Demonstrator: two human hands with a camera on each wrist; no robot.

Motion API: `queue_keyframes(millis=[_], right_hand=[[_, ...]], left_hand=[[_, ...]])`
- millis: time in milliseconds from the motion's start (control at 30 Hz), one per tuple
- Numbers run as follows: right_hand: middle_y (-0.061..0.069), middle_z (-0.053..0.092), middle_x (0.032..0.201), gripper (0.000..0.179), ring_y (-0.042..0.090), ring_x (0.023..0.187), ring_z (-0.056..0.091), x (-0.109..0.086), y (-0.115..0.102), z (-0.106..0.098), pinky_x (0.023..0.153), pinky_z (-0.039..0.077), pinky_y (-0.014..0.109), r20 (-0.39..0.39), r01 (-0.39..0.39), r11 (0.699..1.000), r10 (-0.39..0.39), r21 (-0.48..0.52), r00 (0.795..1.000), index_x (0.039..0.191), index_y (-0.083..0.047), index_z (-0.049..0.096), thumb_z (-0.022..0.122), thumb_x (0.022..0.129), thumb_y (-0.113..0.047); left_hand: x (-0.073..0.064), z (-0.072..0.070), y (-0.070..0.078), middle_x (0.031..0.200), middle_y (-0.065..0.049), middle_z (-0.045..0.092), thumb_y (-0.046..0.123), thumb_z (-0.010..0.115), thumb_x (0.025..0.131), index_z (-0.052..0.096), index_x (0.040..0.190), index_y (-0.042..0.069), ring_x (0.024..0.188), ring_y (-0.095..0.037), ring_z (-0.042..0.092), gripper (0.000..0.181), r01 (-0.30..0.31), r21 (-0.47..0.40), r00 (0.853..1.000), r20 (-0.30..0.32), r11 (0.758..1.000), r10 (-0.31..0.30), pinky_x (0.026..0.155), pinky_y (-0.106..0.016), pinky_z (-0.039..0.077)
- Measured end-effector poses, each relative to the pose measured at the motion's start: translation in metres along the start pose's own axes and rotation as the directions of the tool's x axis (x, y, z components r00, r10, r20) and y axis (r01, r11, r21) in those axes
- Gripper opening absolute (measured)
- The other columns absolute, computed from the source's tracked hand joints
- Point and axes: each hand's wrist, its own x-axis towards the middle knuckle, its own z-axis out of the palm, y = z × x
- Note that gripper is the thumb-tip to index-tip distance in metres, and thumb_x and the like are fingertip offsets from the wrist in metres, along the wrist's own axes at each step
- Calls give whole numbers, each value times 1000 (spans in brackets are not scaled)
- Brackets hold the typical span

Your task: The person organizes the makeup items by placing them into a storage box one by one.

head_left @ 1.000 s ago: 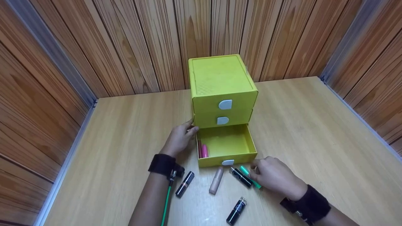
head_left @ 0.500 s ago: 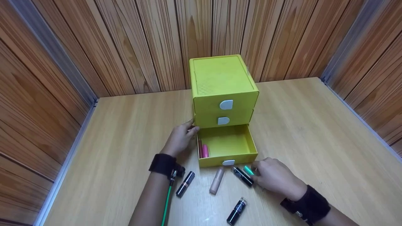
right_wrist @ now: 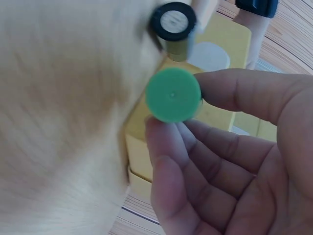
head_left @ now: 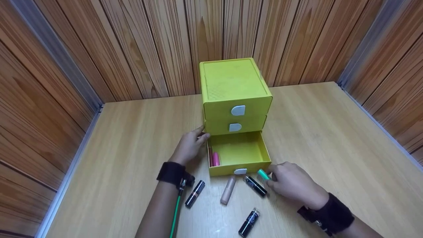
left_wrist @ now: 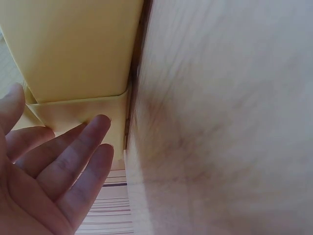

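Moved the green tube (head_left: 263,174) away from the nearest black tube (head_left: 256,186) with the right hand (head_left: 295,183), closer to a corner of the yellow drawer (head_left: 222,170).

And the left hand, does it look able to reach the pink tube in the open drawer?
Probably yes: the left hand is near the drawer, holding nothing, and from above the pink tube looks uncovered.

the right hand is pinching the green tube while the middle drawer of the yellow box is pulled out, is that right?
Not quite: the head view shows the bottom drawer of the yellow box pulled out, not the middle drawer. The right hand is indeed pinching the green tube.
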Motion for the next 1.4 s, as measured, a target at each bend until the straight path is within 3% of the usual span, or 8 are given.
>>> queue_keyframes(millis=[233,367,567,900,1167,1267,1400], right_hand=[[-12,58,65,21,2,52,48,3,-3,-11,46,41,22,-39,26,998,-25,48,999,101,-5,72,74,85,-18],[-12,60,69,16,1,58,51,4,-6,-16,51,44,22,-77,60,997,-56,52,995,96,-7,73,75,83,-16],[-14,60,70,11,-1,56,50,7,-11,-24,47,43,20,-92,91,990,-81,105,992,92,-8,72,74,83,-14],[-9,63,72,15,1,56,54,23,-24,-37,47,46,22,-100,41,986,-25,160,995,97,-7,71,71,85,-16],[-6,66,74,19,4,55,54,45,-34,-38,46,46,24,-114,38,982,-17,186,993,102,-5,71,70,86,-15],[-6,66,75,21,4,55,55,53,-36,-36,46,46,25,-108,38,977,-15,212,994,106,-6,70,69,88,-16],[-5,67,77,31,6,59,58,64,-36,-34,48,48,27,-100,28,968,-3,251,995,118,-7,65,68,89,-17]], left_hand=[[-1,0,1,143,-10,49,45,52,99,41,147,6,133,-24,42,63,5,-6,1000,-2,1000,-5,111,-37,32],[-2,0,1,141,-10,51,45,51,99,39,148,5,130,-22,47,64,1,-23,1000,10,1000,-1,109,-35,36],[-2,0,2,137,-9,56,45,51,99,39,148,6,124,-19,53,63,12,-18,1000,12,1000,-12,105,-33,41],[-2,0,3,135,-9,57,43,53,99,40,147,5,125,-20,51,63,8,-28,1000,1,1000,-8,105,-34,40],[-1,1,2,143,-10,48,41,53,100,40,147,6,132,-22,44,60,4,-20,1000,-7,1000,-4,108,-35,36],[-1,0,2,140,-10,52,42,53,99,40,147,6,128,-19,48,62,1,-22,1000,-1,1000,-1,106,-33,39],[-2,-1,2,135,-9,57,43,53,99,38,148,5,109,-15,61,64,7,-41,1000,15,999,-6,94,-29,49]])
